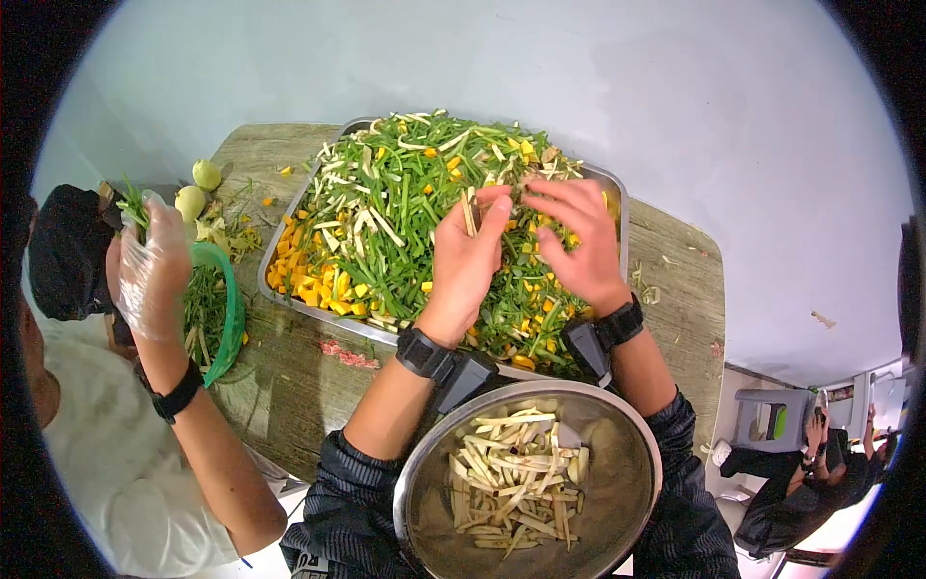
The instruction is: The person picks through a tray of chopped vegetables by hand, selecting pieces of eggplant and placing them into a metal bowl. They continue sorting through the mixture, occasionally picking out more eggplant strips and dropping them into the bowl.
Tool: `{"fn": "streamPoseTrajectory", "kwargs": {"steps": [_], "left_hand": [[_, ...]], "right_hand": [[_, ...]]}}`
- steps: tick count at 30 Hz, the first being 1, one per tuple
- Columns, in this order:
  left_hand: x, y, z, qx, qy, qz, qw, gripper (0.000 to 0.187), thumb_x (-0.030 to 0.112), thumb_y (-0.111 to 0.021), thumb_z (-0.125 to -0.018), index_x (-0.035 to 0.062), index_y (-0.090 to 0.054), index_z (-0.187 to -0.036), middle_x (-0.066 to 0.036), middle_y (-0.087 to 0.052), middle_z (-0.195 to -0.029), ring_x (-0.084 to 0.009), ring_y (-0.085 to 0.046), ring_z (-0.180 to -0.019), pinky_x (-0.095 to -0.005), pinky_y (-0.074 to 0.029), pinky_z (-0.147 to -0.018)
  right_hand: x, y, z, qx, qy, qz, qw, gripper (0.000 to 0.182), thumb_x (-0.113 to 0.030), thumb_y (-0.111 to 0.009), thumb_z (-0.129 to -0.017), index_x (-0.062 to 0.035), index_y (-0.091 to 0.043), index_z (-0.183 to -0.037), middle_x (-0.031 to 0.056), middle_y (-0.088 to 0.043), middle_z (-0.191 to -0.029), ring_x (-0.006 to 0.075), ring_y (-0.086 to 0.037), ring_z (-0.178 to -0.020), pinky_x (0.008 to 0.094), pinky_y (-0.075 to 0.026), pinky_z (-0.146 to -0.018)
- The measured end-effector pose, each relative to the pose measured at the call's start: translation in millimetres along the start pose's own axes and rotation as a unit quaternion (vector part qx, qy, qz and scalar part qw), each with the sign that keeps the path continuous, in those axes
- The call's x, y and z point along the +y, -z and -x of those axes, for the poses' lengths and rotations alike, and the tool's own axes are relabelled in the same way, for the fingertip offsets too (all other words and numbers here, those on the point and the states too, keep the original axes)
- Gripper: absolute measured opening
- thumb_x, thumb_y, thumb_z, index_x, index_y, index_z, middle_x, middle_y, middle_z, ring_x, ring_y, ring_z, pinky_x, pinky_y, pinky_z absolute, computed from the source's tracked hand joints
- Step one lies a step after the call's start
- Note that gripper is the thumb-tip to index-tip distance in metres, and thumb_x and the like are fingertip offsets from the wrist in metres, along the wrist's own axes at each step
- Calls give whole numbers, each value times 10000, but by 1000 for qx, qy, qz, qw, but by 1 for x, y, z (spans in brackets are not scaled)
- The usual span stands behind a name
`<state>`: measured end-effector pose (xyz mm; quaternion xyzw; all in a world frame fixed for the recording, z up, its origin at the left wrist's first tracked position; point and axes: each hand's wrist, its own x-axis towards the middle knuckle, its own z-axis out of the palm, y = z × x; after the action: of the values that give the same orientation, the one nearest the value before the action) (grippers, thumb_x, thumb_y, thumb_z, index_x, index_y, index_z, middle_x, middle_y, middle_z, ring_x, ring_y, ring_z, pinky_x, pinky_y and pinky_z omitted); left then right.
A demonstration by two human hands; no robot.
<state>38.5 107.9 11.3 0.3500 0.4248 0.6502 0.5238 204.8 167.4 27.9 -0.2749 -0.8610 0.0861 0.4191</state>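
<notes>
Over the heaped metal tray [625, 261] of chopped greens [410, 183], orange cubes [323, 282] and pale strips, both my hands are raised close together. My left hand [468, 261] is closed, with a pale vegetable strip [470, 212] between thumb and fingers. My right hand [579, 241] is beside it, fingers apart and nothing visible in them. Below my wrists, nearest my body, a round metal bowl [627, 482] contains a pile of pale vegetable strips [516, 473] with brownish edges.
At left, a person's gloved hand [159, 275] holds green stems above a green basket [231, 318]. Two pale round vegetables [190, 203] and peelings lie on the wooden table [280, 386]. Another person [820, 482] and a grey stool [767, 420] are at far right.
</notes>
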Motion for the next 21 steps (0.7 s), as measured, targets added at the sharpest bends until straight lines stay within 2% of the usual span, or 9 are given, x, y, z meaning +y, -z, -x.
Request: {"fn": "streamPoseTrajectory", "kwargs": {"steps": [1, 2, 4, 5, 7, 14, 16, 20, 21], "left_hand": [[-1, 1, -1, 4, -12, -15, 1000, 255, 203, -649, -1019, 24, -654, -1200, 58, -574, -742, -33, -464, -572, -220, -360, -499], [-5, 1, -3, 4, -12, -15, 1000, 255, 203, -649, -1019, 24, -654, -1200, 58, -574, -742, -33, -464, -572, -220, -360, -499], [-9, -1, -5, 14, -78, -51, 996, 269, 162, -676, -1000, -4, -651, -1210, 3, -670, -900, -51, -569, -729, -217, -464, -634], [-10, 0, -5, 14, -78, -51, 996, 269, 162, -676, -1000, -4, -651, -1210, 3, -670, -900, -51, -569, -729, -217, -464, -634], [-8, -1, -4, 36, -76, -74, 994, 248, 145, -683, -993, -23, -663, -1174, -44, -702, -1003, -73, -609, -838, -236, -505, -744], [-9, -2, -5, 46, -156, -116, 980, 218, 121, -694, -981, -28, -682, -1139, -38, -711, -970, -67, -613, -827, -235, -511, -737], [-8, -2, -3, 66, -181, -163, 968, 180, 117, -688, -983, -26, -682, -1093, -23, -694, -903, -60, -597, -782, -231, -499, -694], [-7, 1, -5, 81, -159, -114, 977, 151, 152, -644, -1012, 7, -649, -1054, 23, -610, -789, -34, -531, -660, -215, -433, -570], [-5, 3, -4, 55, -97, -33, 993, 149, 177, -615, -1029, 29, -623, -1049, 43, -551, -757, -23, -480, -615, -211, -378, -526]], "right_hand": [[-4, -1, 0, -14, 8, -3, 1000, 373, -59, -692, -754, -66, -731, -1125, 56, -682, -1300, 305, -584, -1157, 413, -456, -1036], [-5, -1, 1, -14, 8, -3, 1000, 373, -59, -692, -754, -66, -731, -1125, 56, -682, -1300, 305, -584, -1157, 413, -456, -1036], [-6, -1, 1, -31, 24, -50, 998, 444, -37, -680, -704, -65, -729, -1145, 86, -692, -1268, 309, -598, -1122, 432, -458, -1010], [-6, -1, 1, -31, 24, -50, 998, 444, -37, -680, -704, -65, -729, -1145, 86, -692, -1268, 309, -598, -1122, 432, -458, -1010], [-5, 1, 1, -41, 30, -78, 996, 463, -35, -694, -685, -59, -727, -1146, 104, -692, -1259, 313, -620, -1079, 426, -468, -988], [-3, -2, 3, -66, 25, -70, 995, 406, -68, -733, -712, -54, -729, -1117, 109, -687, -1244, 318, -640, -1047, 408, -515, -942], [-6, 0, 2, -58, 29, -85, 994, 338, -63, -722, -731, -52, -732, -1069, 112, -691, -1225, 325, -640, -1027, 419, -522, -914], [2, -6, 4, -32, 17, -51, 998, 225, -61, -703, -757, -51, -720, -981, 108, -698, -1184, 327, -635, -1020, 422, -514, -911], [6, -8, 4, 20, -21, -4, 1000, 179, -60, -694, -767, -52, -706, -945, 106, -699, -1162, 327, -631, -1027, 419, -509, -916]]}}
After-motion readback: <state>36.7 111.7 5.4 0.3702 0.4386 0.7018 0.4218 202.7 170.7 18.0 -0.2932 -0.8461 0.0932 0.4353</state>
